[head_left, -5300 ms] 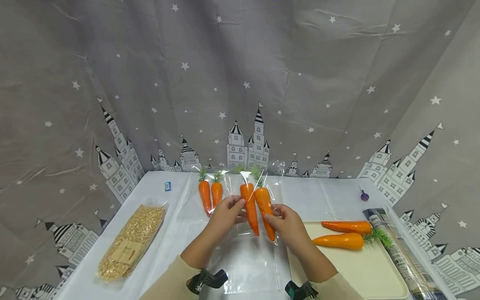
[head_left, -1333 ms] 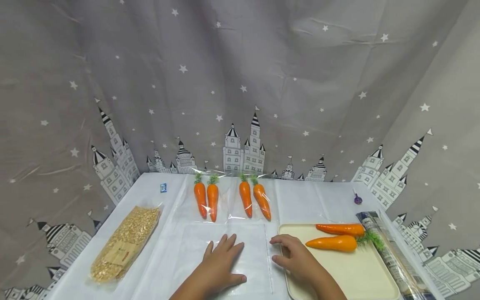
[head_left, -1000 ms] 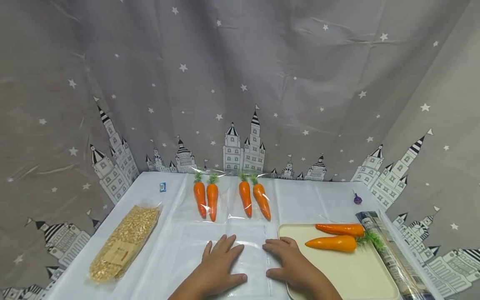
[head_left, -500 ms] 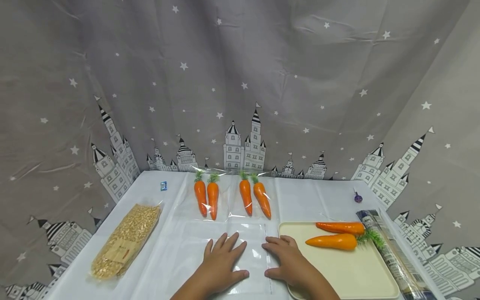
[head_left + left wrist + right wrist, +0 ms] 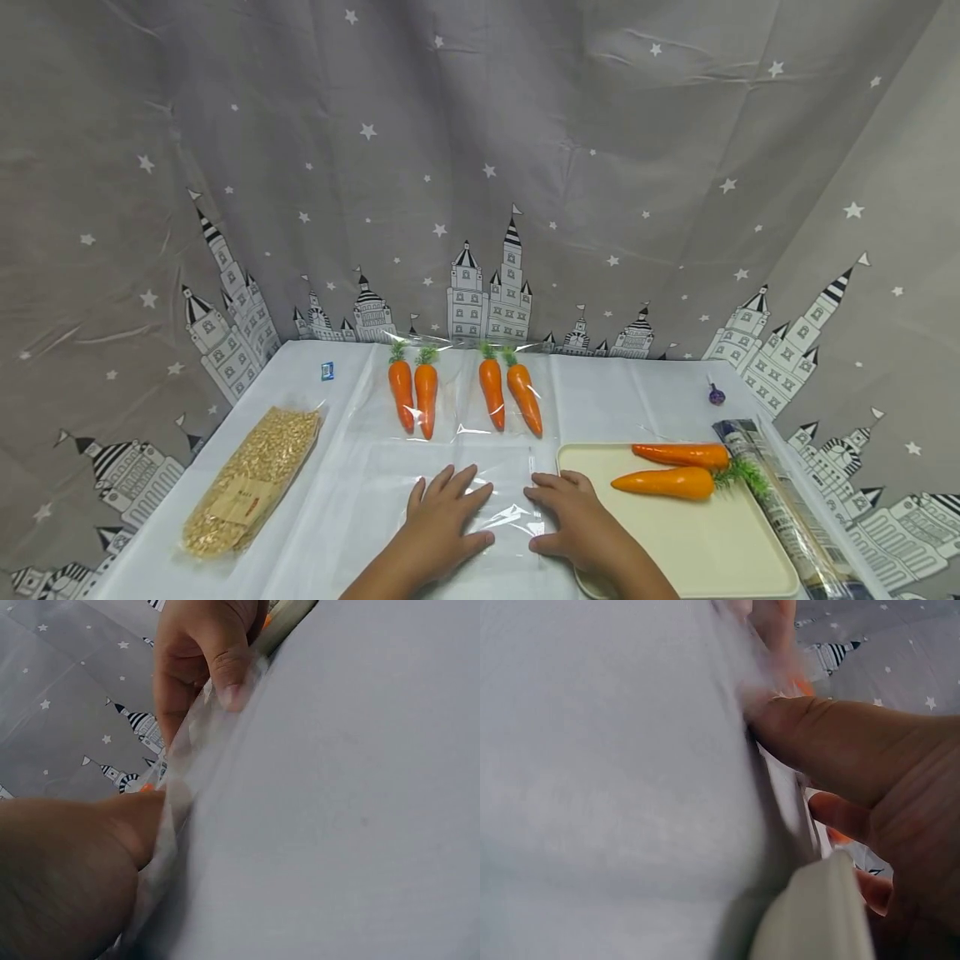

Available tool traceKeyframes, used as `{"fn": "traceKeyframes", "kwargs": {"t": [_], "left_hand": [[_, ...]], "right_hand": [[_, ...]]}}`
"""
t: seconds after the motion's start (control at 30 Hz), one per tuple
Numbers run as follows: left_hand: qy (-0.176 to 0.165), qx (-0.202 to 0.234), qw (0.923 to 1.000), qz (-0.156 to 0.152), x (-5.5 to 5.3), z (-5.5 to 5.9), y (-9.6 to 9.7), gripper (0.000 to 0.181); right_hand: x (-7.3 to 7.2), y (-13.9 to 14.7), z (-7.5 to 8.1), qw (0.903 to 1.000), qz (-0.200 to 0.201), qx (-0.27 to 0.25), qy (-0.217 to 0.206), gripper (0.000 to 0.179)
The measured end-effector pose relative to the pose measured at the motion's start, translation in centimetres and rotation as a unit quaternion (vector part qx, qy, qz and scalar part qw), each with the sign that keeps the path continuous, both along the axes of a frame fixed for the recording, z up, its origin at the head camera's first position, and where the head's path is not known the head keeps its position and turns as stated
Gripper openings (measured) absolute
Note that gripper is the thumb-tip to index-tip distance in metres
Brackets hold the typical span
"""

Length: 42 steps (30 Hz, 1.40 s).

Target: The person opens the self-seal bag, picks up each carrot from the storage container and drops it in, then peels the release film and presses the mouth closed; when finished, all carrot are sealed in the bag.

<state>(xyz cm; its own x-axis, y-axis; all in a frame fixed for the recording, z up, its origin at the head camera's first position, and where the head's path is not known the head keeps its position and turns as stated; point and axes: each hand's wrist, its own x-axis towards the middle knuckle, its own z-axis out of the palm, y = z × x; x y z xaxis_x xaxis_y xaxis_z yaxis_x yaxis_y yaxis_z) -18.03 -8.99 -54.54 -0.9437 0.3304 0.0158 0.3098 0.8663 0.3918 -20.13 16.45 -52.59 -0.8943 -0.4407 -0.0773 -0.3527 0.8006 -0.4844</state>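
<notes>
A flat clear plastic bag (image 5: 510, 517) lies on the table in front of me. My left hand (image 5: 448, 529) rests on it, fingers spread. At the bag's right edge, my right hand (image 5: 581, 525) touches the film with its fingers and thumb apart. The right wrist view shows that hand's thumb (image 5: 817, 739) against the film's edge. Behind the flat bag lie two clear bags, each with a pair of carrots inside: left carrots (image 5: 425, 400) and right carrots (image 5: 523, 402). Two unbagged carrots (image 5: 663, 483) with green tops lie on a cream tray (image 5: 682, 550).
At the left lies a long packet of grain (image 5: 251, 483) with a paper label. A small blue sachet (image 5: 327, 371) is at the back left, and a purple item (image 5: 716, 394) at the back right. A long plastic-wrapped pack (image 5: 787, 508) flanks the tray.
Both hands have let go of the right carrot bag, which now lies at the back. The right hand has since moved left onto the flat bag's edge; glare on the film has shifted.
</notes>
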Motion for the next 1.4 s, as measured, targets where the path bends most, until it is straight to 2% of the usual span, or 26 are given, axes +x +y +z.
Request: {"fn": "traceKeyframes", "kwargs": {"t": [0.3, 0.53, 0.7, 0.87, 1.1, 1.4], "left_hand": [[0.016, 0.033, 0.9993, 0.001, 0.04, 0.16, -0.25, 0.044], [0.047, 0.061, 0.9970, 0.002, 0.31, 0.43, -0.05, 0.035], [0.056, 0.095, 0.9938, 0.014, 0.23, 0.49, 0.08, 0.029], [0.073, 0.109, 0.9912, 0.018, -0.03, 0.36, 0.14, 0.027], [0.094, 0.134, 0.9864, 0.010, -0.18, 0.31, 0.02, 0.031], [0.076, 0.148, 0.9860, 0.009, -0.17, 0.67, -0.02, 0.037]], "right_hand": [[0.06, 0.26, 0.04, 0.9999, 0.011, -0.001, 0.007, 0.073], [0.09, 0.45, 0.06, 0.9998, 0.019, -0.005, 0.008, 0.074], [0.02, 0.52, -0.04, 0.9999, 0.014, 0.003, -0.001, 0.073], [0.09, 0.45, 0.21, 1.0000, 0.004, 0.000, -0.004, 0.072], [0.33, 0.55, 0.55, 0.9999, -0.010, -0.007, -0.012, 0.073], [0.24, 0.93, 0.00, 0.9998, -0.014, -0.013, -0.007, 0.072]]}}
